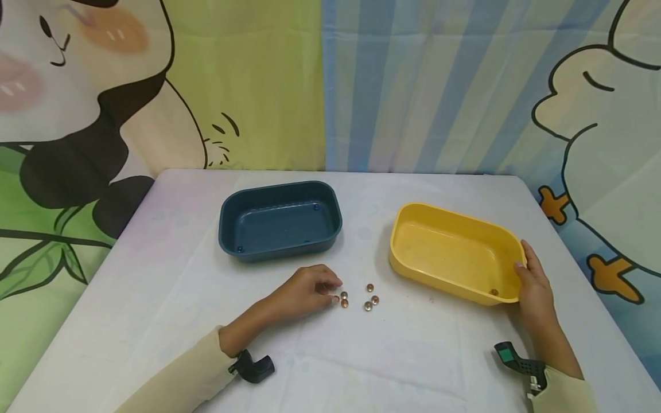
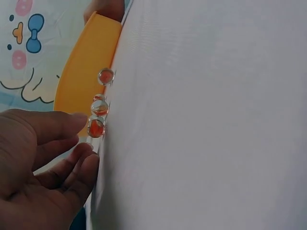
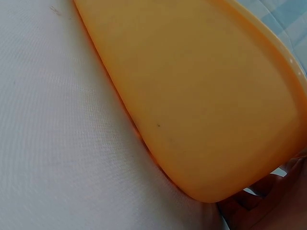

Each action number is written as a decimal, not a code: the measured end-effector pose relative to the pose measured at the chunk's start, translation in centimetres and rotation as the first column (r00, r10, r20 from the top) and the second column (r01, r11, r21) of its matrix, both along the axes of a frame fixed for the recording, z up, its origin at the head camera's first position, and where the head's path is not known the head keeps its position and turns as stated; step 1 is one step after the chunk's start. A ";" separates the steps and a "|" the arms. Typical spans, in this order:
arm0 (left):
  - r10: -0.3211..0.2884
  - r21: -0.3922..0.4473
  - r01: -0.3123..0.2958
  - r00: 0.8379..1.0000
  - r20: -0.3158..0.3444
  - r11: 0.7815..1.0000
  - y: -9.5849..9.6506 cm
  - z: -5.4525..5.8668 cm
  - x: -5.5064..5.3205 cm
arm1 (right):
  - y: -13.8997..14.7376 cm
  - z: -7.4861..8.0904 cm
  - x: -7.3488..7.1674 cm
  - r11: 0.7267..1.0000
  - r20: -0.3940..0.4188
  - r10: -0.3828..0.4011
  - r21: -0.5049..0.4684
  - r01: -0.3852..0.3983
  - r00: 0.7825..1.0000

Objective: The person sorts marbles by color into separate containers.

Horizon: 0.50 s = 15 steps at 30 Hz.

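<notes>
Fingers [image 2: 60, 125] parted, left hand [image 1: 304, 291] half-open beside marbles [image 1: 344, 304], right hand [image 1: 537, 295] gripping yellow tray [image 1: 449, 246] by one end

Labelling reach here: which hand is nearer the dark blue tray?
Left. The left hand is in front of the dark blue tray; the right hand is well to its right, gripping the yellow tray.

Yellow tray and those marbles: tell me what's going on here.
A person's right hand grips the yellow tray, where one marble shows inside. The left hand reaches in at the loose marbles on the white tabletop. Neither hand touches the blue tray behind, which holds a few small blue pieces.
</notes>
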State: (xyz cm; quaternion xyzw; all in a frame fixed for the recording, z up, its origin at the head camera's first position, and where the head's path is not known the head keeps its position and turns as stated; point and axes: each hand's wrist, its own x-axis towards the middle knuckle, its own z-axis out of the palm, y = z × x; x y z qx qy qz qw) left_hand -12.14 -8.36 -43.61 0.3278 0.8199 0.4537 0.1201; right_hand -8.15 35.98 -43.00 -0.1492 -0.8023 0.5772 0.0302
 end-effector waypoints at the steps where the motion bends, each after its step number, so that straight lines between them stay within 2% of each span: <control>1: 0.003 -0.006 -0.003 1.000 -0.009 1.000 0.0 0.0 0.0 | -0.1 0.0 0.0 1.000 0.000 -0.002 -0.002 0.002 1.000; 8: 0.007 -0.062 -0.010 0.999 -0.048 0.998 0.3 -0.2 0.4 | -0.1 0.0 -0.1 1.000 0.002 -0.003 -0.007 0.003 1.000; 15: -0.015 -0.114 0.002 0.993 -0.114 0.993 0.6 0.0 0.7 | -0.1 0.0 0.0 1.000 0.003 -0.003 -0.011 0.003 1.000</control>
